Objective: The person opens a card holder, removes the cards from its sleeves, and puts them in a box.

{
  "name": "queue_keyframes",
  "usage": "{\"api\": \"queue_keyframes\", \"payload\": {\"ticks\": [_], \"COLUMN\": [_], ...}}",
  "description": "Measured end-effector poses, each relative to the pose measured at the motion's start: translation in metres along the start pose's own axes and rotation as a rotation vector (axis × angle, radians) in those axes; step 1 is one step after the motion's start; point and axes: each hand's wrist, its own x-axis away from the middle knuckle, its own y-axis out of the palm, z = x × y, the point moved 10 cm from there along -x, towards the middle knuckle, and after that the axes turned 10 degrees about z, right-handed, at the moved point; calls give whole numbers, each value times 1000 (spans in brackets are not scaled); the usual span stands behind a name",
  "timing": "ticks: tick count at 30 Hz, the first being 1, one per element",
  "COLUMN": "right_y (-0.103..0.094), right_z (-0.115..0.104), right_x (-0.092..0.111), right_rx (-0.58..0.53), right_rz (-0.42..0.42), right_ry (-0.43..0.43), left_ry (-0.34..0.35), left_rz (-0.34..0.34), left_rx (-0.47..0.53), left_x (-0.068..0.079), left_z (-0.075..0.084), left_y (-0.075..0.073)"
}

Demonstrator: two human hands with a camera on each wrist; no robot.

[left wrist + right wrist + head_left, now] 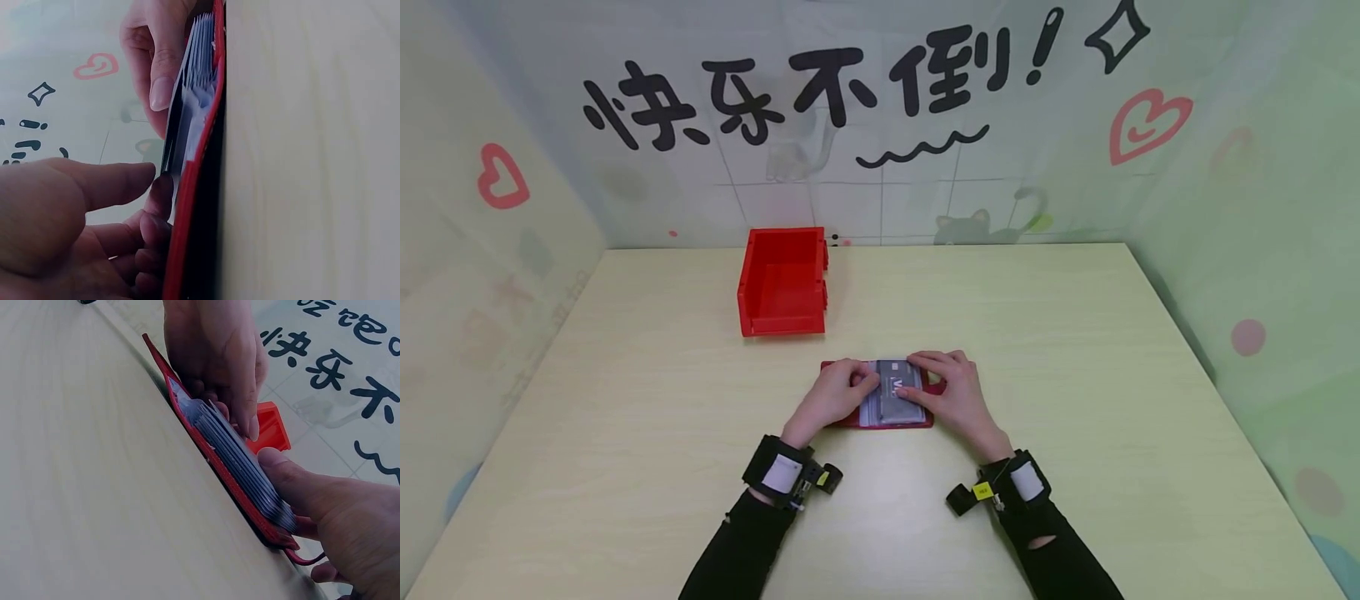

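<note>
Gently, the left hand (835,396) at the dark card's (895,408) left edge (whether it pinches or merely touches, I cannot tell) should work level, while the right hand (951,392), pinching the plastic sleeves (868,408), steadies the red card holder (235,486), well in from the counter's (625,375) side edges. The red bin (784,327) stands by the far edge.

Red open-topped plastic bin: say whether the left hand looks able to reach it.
Likely yes: nothing visible stands between the left hand and the bin, though that hand must first leave the red card holder with clear sleeves.
</note>
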Motion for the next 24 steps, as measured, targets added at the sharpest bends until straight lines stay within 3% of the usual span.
{"api": "queue_keyframes", "payload": {"ticks": [12,19,24], "right_y": [-1,0,0], "right_z": [-1,0,0], "right_x": [0,0,0], "right_rx": [3,-1,-3], "right_rz": [0,-10,-14], "right_ry": [-13,-6,-2], "left_ry": [12,-31,-18], "left_rz": [30,15,10], "left_rx": [-9,22,13], "left_x": [-1,1,0], "left_z": [-1,0,0], "left_y": [0,2,3]}}
